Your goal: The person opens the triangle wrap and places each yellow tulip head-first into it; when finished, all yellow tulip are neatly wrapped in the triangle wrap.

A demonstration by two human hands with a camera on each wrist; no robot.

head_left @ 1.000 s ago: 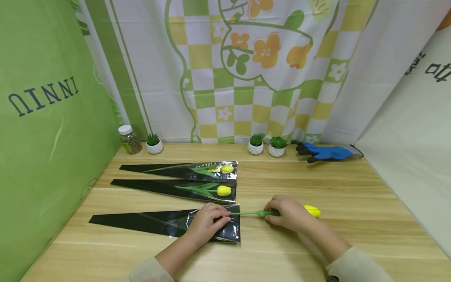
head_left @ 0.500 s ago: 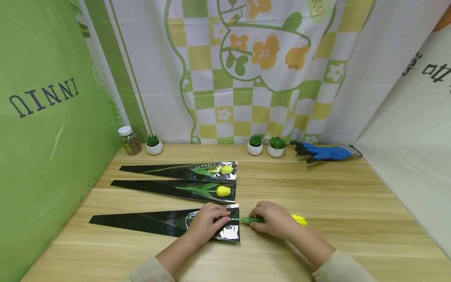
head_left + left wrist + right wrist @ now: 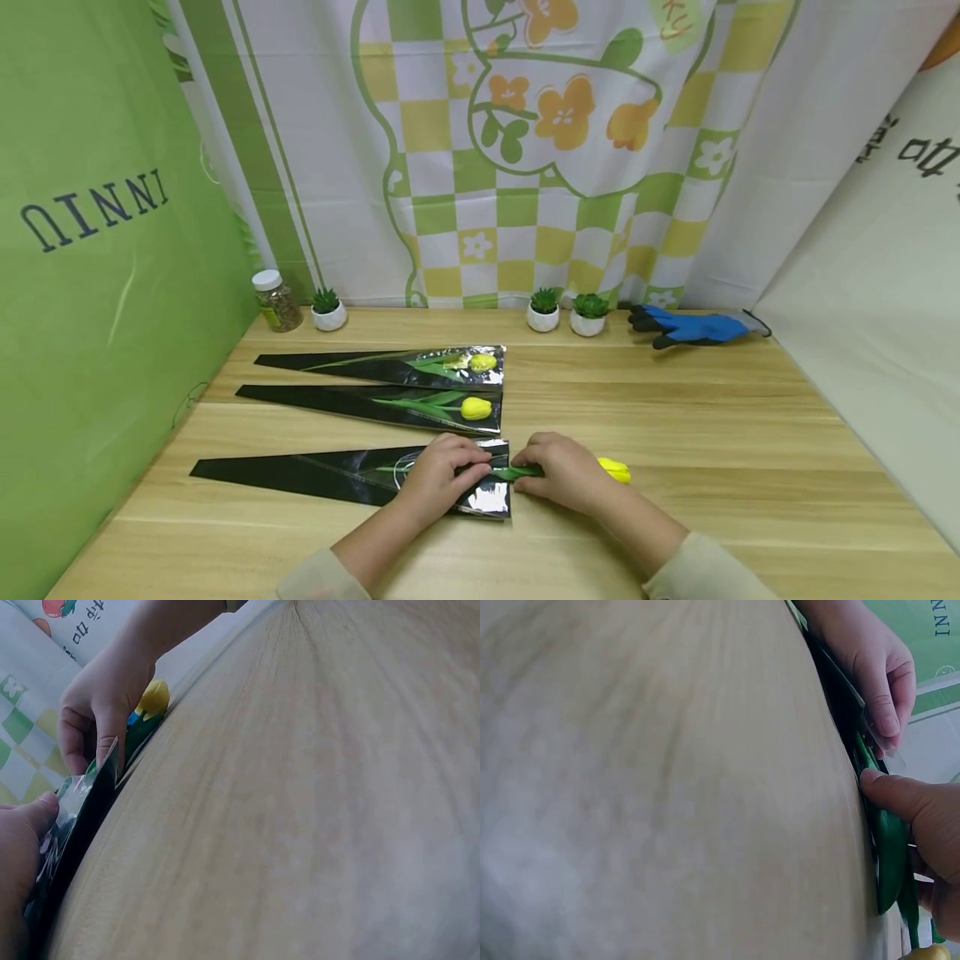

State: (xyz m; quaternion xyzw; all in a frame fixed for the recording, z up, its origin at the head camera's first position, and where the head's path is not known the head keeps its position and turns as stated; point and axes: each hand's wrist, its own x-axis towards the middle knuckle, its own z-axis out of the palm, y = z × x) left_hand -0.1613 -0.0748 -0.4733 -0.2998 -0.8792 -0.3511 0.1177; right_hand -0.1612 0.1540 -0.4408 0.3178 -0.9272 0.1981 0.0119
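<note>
A black flower sleeve with a clear front (image 3: pixel 300 472) lies nearest the person. My left hand (image 3: pixel 442 472) is over its wide right end, and in the right wrist view the left thumb and fingers (image 3: pixel 886 724) pinch the clear film at the mouth. My right hand (image 3: pixel 558 472) pinches a yellow artificial tulip (image 3: pixel 615 470) by its green leaves (image 3: pixel 890 855) just right of that mouth. The tulip's stem runs into the sleeve, showing left of the left hand. Its yellow head sticks out right of the right hand.
Two sleeves, each with a yellow tulip, lie behind: a middle one (image 3: pixel 315 400) and a far one (image 3: pixel 360 360). Along the back stand a jar (image 3: pixel 276 304), a potted succulent (image 3: pixel 327 310), two more succulents (image 3: pixel 543 310), and a blue glove (image 3: pixel 697 326).
My right hand has slid left with the tulip, bringing its leaves to the sleeve's mouth and its stem deeper inside. The left hand has stayed in place.
</note>
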